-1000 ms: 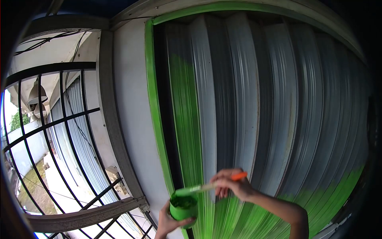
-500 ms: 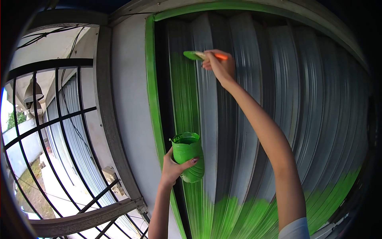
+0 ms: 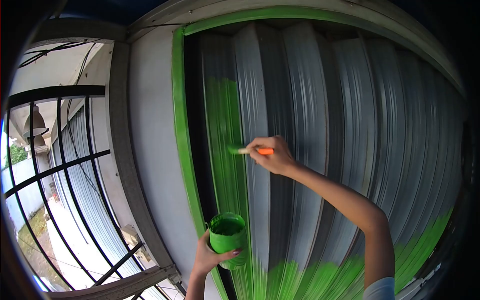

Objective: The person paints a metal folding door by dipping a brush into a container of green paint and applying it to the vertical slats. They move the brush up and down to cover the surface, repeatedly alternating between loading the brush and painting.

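Your right hand (image 3: 272, 154) closed around brush (image 3: 243, 150), bristles at green strip of folding door (image 3: 310, 120); contact hard to make out. Your left hand (image 3: 207, 256) wraps paint container (image 3: 228, 241) below brush; far-side fingers hidden, paint level unclear.

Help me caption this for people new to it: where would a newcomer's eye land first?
Probably on the vivid green strip at the left of the grey folded metal, near the green frame. Next, the orange-handled brush in the right hand, and the green container held lower, in the left hand.
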A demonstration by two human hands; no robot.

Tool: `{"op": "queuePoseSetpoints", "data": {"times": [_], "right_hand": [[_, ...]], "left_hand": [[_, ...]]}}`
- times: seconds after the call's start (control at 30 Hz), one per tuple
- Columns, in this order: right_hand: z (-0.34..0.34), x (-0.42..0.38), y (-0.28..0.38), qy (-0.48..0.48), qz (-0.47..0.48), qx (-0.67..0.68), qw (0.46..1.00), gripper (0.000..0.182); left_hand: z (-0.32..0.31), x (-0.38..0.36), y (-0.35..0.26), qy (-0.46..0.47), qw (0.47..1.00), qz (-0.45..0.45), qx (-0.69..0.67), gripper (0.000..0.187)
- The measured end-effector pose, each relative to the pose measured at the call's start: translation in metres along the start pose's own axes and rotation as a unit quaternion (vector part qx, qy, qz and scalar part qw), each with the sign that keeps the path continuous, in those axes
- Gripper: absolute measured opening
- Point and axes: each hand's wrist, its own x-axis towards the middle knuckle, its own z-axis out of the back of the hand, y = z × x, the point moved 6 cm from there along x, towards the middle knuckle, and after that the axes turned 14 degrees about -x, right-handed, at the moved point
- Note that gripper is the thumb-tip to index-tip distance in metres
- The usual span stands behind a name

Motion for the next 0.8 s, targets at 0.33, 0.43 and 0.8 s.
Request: {"op": "queuePoseSetpoints", "data": {"times": [0.33,0.43,0.8], "right_hand": [[0.079,0.177,-0.014,-0.061,-0.066,-0.012,0.996,0.032],[0.114,0.223,-0.021,-0.171,-0.062,-0.013,0.983,0.034],[0.062,0.148,-0.016,-0.126,0.027,-0.092,0.987,0.029]], "left_hand": [[-0.006,0.02,0.012,0.016,0.999,-0.003,-0.034,0.07],[-0.007,0.022,0.015,0.017,0.999,0.002,-0.033,0.071],[0.001,0.003,0.042,0.008,1.0,0.019,-0.013,0.066]]}}
